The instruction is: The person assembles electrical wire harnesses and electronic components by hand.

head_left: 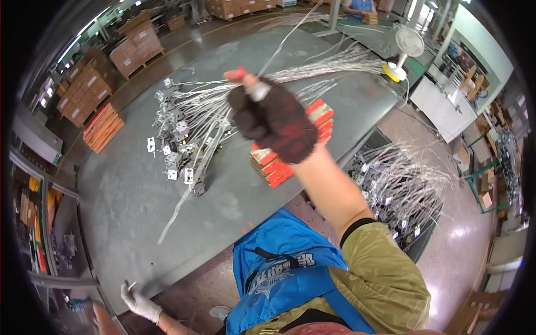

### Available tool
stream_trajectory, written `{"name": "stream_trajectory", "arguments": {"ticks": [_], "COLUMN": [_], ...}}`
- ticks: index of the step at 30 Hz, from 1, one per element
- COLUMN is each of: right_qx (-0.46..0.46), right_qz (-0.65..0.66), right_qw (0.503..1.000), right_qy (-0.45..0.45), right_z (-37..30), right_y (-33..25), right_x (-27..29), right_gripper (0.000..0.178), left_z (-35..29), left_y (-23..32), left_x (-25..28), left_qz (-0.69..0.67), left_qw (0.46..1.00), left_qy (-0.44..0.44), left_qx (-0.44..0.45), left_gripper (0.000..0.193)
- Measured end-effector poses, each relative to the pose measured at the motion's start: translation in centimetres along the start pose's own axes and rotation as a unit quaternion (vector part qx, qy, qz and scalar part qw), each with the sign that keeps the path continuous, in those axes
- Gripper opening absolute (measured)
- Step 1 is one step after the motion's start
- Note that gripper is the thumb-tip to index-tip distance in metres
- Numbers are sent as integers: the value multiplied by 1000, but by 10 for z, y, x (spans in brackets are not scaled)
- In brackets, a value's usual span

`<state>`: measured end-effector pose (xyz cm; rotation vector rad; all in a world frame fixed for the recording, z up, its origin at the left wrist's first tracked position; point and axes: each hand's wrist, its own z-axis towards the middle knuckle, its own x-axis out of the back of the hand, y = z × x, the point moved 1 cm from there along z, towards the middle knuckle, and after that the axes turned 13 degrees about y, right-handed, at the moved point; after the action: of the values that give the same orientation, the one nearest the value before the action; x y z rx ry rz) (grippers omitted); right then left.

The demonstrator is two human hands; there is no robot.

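Note:
My right hand (273,120), in a dark, worn glove with a red-tipped finger showing, is raised over the table and blurred. Its fingers are closed on a thin whitish cable (287,39) that runs up and away. Below my left forearm's reach of the table corner, my left hand (142,304) wears a white glove; its fingers look slightly apart with nothing clear in them. Under my right hand lies a heap of silvery cables (204,106) with small metal connector brackets (173,151) at their left ends. Red-and-tan stacked strips (276,173) sit partly hidden behind my right wrist.
The grey table (218,206) curves away ahead. A bin of cables with metal ends (402,190) stands at right. A white fan (409,43) is at the far right. Stacked cartons (137,44) and a red-orange bundle (103,128) lie left. Another person (360,6) sits far back.

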<state>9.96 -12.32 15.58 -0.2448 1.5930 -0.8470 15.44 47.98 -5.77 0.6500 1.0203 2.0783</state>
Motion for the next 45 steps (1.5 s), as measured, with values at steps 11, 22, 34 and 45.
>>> {"name": "stream_trajectory", "arguments": {"ticks": [11, 22, 34, 45], "right_qx": [93, 93, 71, 55], "right_qz": [-73, -883, -891, -879], "right_qw": [956, 283, 186, 210], "right_qy": [268, 363, 408, 425], "right_z": [-80, -52, -38, -34], "right_y": [-103, -71, -96, -115], "right_x": [228, 342, 375, 393], "right_gripper": [40, 39, 48, 51], "left_z": [-188, -206, -212, -213], "left_y": [173, 186, 169, 162], "left_x": [-219, -243, -240, -229], "left_qz": [10, 73, 107, 56], "left_qw": [881, 860, 864, 868], "left_qy": [-359, -376, -379, -396], "left_qx": [-307, -338, -313, -293], "left_gripper": [21, 20, 14, 17]}}
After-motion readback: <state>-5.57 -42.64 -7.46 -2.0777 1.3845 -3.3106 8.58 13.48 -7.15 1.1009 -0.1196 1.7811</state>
